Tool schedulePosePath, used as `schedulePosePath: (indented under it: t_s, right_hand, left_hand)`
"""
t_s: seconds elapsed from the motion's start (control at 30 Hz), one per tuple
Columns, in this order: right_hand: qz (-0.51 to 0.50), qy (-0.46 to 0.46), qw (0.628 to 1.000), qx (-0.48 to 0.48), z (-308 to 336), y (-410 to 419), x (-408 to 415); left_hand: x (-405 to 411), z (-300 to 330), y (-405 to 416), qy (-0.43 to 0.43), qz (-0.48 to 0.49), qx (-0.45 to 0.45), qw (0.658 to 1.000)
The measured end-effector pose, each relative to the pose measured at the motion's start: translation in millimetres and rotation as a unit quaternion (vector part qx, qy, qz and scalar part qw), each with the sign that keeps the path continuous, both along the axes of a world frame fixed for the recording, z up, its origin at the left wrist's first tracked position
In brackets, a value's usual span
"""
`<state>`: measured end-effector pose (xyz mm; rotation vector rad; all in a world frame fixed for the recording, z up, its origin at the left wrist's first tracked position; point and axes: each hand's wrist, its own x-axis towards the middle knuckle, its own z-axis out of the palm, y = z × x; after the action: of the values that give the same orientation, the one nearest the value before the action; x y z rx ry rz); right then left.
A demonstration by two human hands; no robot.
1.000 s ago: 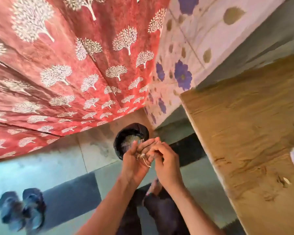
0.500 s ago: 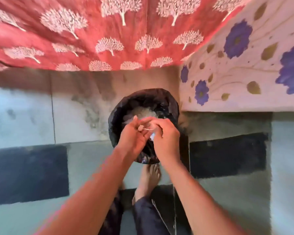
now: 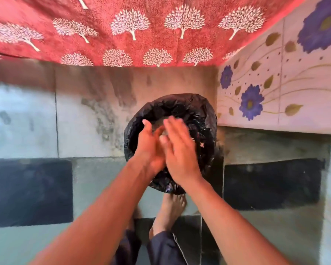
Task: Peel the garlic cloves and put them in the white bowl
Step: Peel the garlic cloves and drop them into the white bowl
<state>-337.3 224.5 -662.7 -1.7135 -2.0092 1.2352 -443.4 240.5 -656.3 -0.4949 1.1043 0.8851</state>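
Note:
Both my hands hover over a bin lined with a black plastic bag [image 3: 203, 119] on the floor. My left hand [image 3: 151, 144] has its fingers stretched out, palm turned toward the right hand. My right hand [image 3: 180, 148] is flat with straight fingers and lies against the left palm; it is motion-blurred. Pale papery scraps [image 3: 161, 122] show inside the bin between the fingers. No garlic clove or white bowl is in view.
A red curtain with white tree prints [image 3: 141, 31] hangs above the bin. A floral tiled wall [image 3: 275, 92] stands at the right. The floor has grey and dark tiles [image 3: 27, 188]. My bare foot [image 3: 170, 209] stands just before the bin.
My view swung from the wooden table down to the bin. Both hands pinched garlic skin earlier; now their fingers are straight, palms brushing together over the bin.

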Motion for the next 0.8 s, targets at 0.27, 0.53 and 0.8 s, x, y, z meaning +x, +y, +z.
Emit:
schedulePosePath:
  t_s: [0.27,0.53,0.8]
  right_hand:
    - [-0.030,0.015,0.998,-0.061,-1,6,2]
    - [-0.135,0.038,0.989,-0.048,7,-4,0]
    - [-0.130,-0.016,0.989,-0.071,-3,-3,12]
  left_hand:
    - [-11,3,-3,0.009,-0.035,-0.003,0.999]
    - [-6,19,-6,0.037,-0.130,0.051,0.990]
    - [-10,34,-14,0.031,-0.129,0.045,0.990]
